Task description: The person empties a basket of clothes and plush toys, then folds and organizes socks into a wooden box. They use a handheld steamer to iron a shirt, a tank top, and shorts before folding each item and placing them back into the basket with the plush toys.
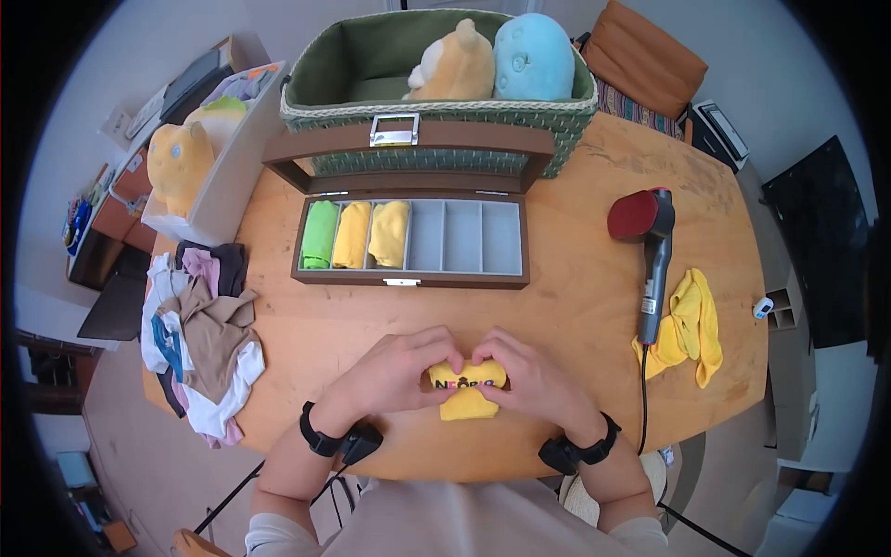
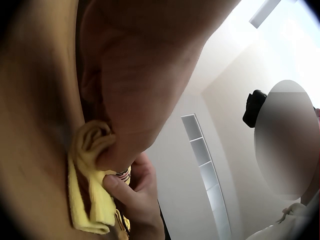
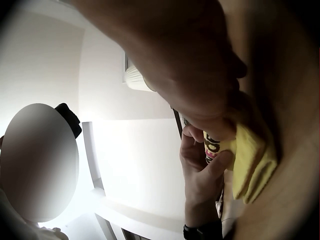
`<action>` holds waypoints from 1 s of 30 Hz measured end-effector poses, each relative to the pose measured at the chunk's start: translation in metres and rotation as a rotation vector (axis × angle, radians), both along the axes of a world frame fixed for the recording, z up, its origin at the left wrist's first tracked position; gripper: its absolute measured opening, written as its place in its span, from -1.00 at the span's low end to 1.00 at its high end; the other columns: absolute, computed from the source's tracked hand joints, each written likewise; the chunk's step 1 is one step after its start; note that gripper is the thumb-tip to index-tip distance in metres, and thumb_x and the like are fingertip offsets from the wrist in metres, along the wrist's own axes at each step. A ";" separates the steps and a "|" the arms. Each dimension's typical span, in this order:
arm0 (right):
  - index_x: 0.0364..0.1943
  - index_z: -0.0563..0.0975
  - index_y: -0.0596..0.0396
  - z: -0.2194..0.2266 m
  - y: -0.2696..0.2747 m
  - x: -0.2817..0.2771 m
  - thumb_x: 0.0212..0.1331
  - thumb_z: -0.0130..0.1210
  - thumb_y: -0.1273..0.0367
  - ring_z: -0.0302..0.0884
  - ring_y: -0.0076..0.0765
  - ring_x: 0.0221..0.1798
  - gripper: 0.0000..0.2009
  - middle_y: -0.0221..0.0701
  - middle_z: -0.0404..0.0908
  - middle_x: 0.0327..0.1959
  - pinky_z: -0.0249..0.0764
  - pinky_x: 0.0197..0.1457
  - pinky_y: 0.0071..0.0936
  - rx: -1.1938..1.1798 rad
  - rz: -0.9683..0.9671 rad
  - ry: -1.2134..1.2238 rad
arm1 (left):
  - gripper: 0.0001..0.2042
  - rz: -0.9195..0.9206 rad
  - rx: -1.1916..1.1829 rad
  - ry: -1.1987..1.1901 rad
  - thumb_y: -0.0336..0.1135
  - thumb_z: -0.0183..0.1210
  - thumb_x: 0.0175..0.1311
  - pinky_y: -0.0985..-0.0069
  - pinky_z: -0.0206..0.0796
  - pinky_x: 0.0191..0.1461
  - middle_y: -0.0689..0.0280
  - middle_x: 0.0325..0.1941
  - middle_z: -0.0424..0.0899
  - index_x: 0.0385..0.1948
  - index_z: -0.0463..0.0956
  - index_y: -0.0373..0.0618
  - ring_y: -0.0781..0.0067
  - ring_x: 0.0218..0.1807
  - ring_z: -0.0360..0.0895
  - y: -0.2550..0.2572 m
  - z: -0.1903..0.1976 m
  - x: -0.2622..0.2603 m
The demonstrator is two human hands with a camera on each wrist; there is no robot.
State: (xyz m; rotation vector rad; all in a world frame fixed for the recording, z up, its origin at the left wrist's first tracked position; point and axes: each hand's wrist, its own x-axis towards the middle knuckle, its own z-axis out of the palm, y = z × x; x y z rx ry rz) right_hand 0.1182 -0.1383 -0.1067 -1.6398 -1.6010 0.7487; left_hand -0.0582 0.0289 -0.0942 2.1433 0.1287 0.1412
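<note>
A yellow cloth with dark lettering [image 1: 468, 405] lies on the table near its front edge, its upper part rolled and a flat flap toward the person. The left hand [image 1: 406, 369] pinches the roll's left end between thumb and fingers; the right hand [image 1: 531, 373] pinches its right end. In the left wrist view the yellow cloth [image 2: 92, 200] shows a coiled end beside the left hand [image 2: 137, 90]. The right wrist view shows the yellow cloth [image 3: 250, 162] folded in layers under the right hand [image 3: 185, 65].
An open brown box [image 1: 527, 260] holds one green and two yellow rolls in its left compartments. Clothes [image 1: 213, 325] are piled at left. A steamer [image 1: 656, 269] and another yellow cloth [image 1: 691, 320] lie at right. Behind stand a green basket [image 1: 353, 74] and a white bin [image 1: 237, 176] with plush toys.
</note>
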 end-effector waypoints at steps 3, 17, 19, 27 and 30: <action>-0.19 0.46 0.04 -0.004 -0.001 -0.002 -0.01 0.32 0.44 0.58 -0.10 -0.25 -0.69 -0.38 0.50 -0.16 0.51 -0.23 -0.27 0.048 -0.014 -0.043 | -0.80 0.001 0.019 -0.041 -0.34 0.40 0.16 0.46 0.47 -0.32 0.34 -0.25 0.59 -0.28 0.55 -0.07 0.34 -0.42 0.58 0.005 0.002 -0.001; -0.33 0.47 0.02 0.019 -0.012 -0.005 0.09 0.38 0.31 0.56 -0.14 -0.34 -0.74 -0.40 0.49 -0.25 0.47 -0.31 -0.28 -0.193 0.212 -0.056 | -0.68 -0.180 -0.018 0.043 -0.17 0.49 0.04 0.44 0.43 -0.32 0.38 -0.12 0.65 -0.38 0.48 -0.05 0.34 -0.42 0.57 0.001 -0.009 -0.003; -0.28 0.49 0.04 0.019 -0.012 -0.004 0.11 0.39 0.27 0.56 -0.12 -0.29 -0.72 -0.38 0.51 -0.22 0.49 -0.26 -0.27 -0.303 0.201 -0.027 | -0.70 -0.193 0.013 0.039 -0.20 0.48 0.07 0.46 0.44 -0.31 0.37 -0.05 0.64 -0.42 0.49 -0.06 0.34 -0.43 0.57 0.000 -0.008 -0.004; -0.06 0.52 0.06 0.016 -0.013 0.000 -0.03 0.47 0.09 0.58 0.02 -0.11 -0.46 -0.28 0.53 -0.09 0.51 -0.07 -0.20 -0.270 0.136 -0.120 | -0.67 -0.190 0.019 0.216 -0.05 0.40 0.15 0.31 0.42 -0.27 0.32 -0.29 0.63 -0.39 0.48 -0.05 0.17 -0.39 0.60 0.001 -0.002 -0.003; -0.08 0.52 0.02 0.017 -0.012 0.000 -0.07 0.48 0.06 0.60 0.00 -0.12 -0.46 -0.29 0.58 -0.12 0.51 -0.10 -0.19 -0.268 0.151 -0.134 | -0.65 -0.202 0.067 0.255 -0.03 0.42 0.12 0.28 0.41 -0.26 0.31 -0.39 0.62 -0.38 0.48 -0.05 0.16 -0.37 0.59 0.000 0.002 -0.001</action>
